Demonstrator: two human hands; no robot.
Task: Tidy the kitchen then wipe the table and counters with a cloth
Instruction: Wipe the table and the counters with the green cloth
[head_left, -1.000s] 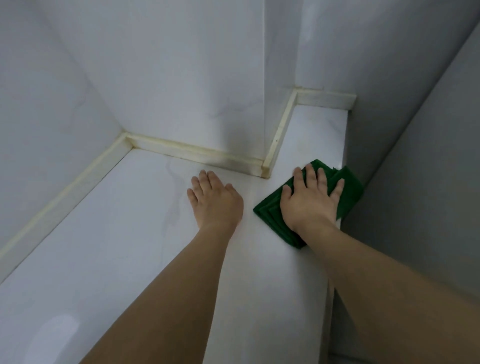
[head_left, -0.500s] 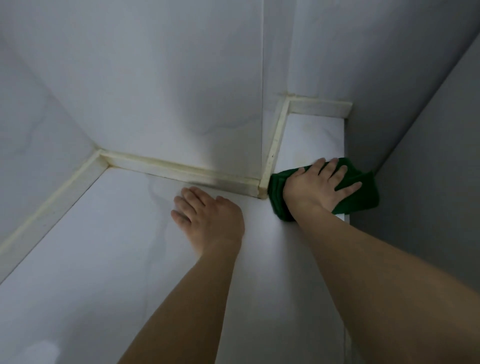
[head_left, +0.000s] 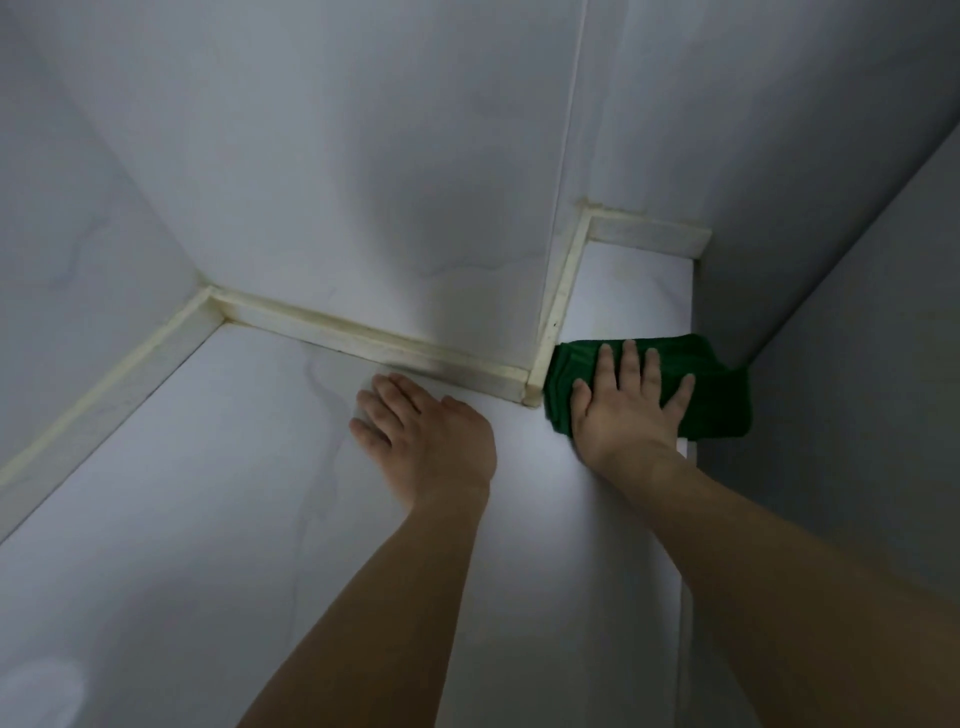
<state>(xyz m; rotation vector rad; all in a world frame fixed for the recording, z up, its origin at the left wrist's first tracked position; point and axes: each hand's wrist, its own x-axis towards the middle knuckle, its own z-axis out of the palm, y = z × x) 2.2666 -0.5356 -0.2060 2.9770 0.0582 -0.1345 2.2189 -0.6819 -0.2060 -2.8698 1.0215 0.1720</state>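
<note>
A folded green cloth (head_left: 719, 400) lies on the white marble counter (head_left: 208, 493), at the mouth of a narrow strip that runs back beside a projecting wall corner. My right hand (head_left: 623, 410) presses flat on the cloth with its fingers spread, covering the cloth's middle. The cloth's right end hangs slightly past the counter's right edge. My left hand (head_left: 426, 436) rests palm down on the bare counter to the left, fingers together, holding nothing, just in front of the wall trim.
Grey-white tiled walls (head_left: 363, 182) close the counter at the back and left. Yellowed trim (head_left: 374, 343) runs along their base. A projecting wall corner (head_left: 535, 384) stands between my hands. The counter's right edge (head_left: 685, 597) drops off beside a grey panel (head_left: 857, 415).
My right hand has pushed the green cloth forward into the narrow strip beside the wall corner. My left hand stayed flat on the counter, turned slightly left.
</note>
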